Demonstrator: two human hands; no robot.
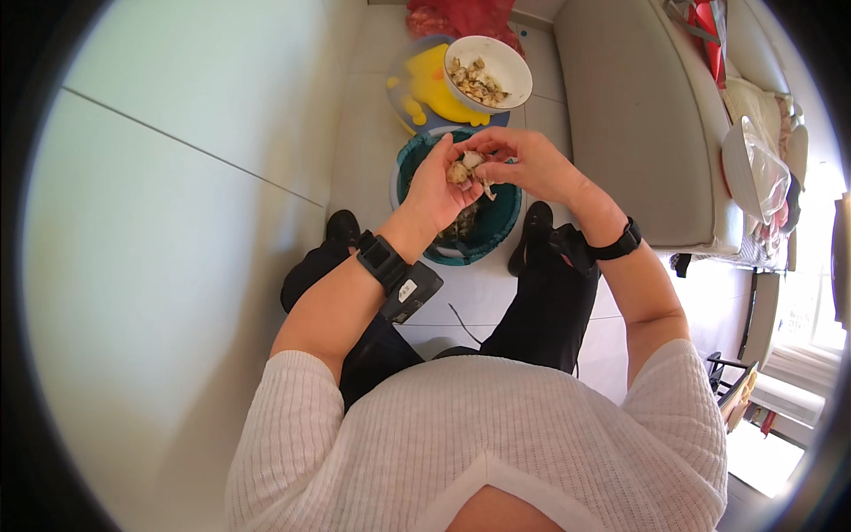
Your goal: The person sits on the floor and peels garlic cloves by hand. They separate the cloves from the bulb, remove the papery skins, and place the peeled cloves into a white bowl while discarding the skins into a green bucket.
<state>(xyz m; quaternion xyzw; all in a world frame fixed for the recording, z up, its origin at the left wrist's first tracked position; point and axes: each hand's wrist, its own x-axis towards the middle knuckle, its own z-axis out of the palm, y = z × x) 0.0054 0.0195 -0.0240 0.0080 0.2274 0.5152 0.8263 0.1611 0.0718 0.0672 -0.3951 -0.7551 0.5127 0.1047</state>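
My left hand (436, 189) is palm up above a bin, cradling a broken garlic bulb (459, 172) with loose papery skin. The fingers of my right hand (522, 159) pinch at the same garlic from the right side. Below both hands is the round bin (500, 236), lined with a teal bag, with dry skins (465, 223) inside, partly hidden by my left hand. Beyond it, a white bowl (518, 72) holds many garlic cloves (477, 83) and sits tilted in view over a grey and yellow duck-patterned stool or mat (425, 76).
A red mesh bag (459, 16) lies at the far end. A beige sofa (631, 126) stands on the right, bearing a white bowl with plastic film (751, 173). To the left rises a pale panelled surface (166, 199). My shoes flank the bin.
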